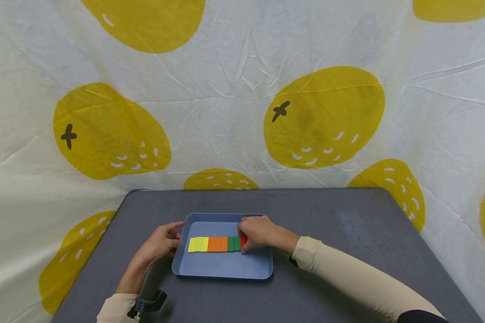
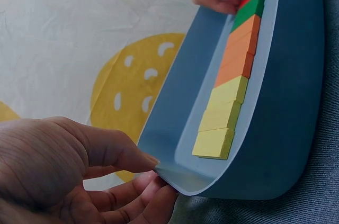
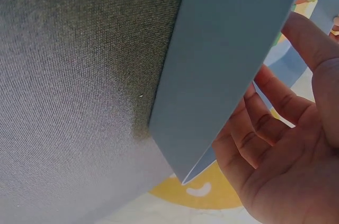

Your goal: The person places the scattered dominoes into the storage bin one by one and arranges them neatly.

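A blue-grey tray [image 1: 222, 268] lies on the table with a row of small flat wooden blocks across its middle. From left to right run yellow blocks [image 1: 198, 244], orange blocks [image 1: 217, 244], green blocks [image 1: 234, 243] and a red block [image 1: 244, 242]. At the row's right end my right hand [image 1: 259, 231] pinches the red block between thumb and fingers, partly hiding it. My left hand [image 1: 158, 242] holds the tray's left wall; in the left wrist view the thumb [image 2: 124, 151] lies at the rim with fingers outside. The right wrist view hides the red block behind the tray wall.
The dark grey table [image 1: 323, 278] extends around the tray on all sides. Behind it hangs a white cloth [image 1: 222, 130] printed with yellow fruit shapes. A dark band [image 1: 149, 303] sits around the left wrist.
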{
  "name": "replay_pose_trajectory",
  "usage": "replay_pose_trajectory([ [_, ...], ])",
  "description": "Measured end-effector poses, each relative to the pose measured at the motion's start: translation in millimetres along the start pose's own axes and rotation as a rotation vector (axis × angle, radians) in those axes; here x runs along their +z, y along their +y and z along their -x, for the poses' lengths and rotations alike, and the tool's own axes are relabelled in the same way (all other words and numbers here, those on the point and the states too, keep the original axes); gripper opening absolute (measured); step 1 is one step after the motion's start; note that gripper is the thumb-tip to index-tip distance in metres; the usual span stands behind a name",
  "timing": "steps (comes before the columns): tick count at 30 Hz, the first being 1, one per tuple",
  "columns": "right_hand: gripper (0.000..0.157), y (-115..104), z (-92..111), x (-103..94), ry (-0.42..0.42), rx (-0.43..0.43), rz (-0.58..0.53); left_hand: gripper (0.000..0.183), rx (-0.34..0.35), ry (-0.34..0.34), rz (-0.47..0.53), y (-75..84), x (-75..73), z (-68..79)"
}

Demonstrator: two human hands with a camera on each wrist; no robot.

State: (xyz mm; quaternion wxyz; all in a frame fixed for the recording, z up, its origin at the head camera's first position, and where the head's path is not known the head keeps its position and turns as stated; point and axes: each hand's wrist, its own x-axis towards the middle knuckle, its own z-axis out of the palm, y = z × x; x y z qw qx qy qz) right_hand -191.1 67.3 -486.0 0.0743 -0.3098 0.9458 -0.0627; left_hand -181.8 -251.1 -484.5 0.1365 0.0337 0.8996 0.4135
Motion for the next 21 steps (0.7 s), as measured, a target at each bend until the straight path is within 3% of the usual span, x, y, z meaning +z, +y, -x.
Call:
replay_pose_trajectory([
  [9,0.045,0.7,11.7,-8.5,0.049,0.029,-0.098,0.059,-0.019,0.004,-0.002,4.9,-3.4,0.7],
  [21,0.028,12.6,51.8,-25.3,0.280,0.118,-0.350,0.053,0.070,0.050,-0.020,23.6,-2.4,15.3],
])
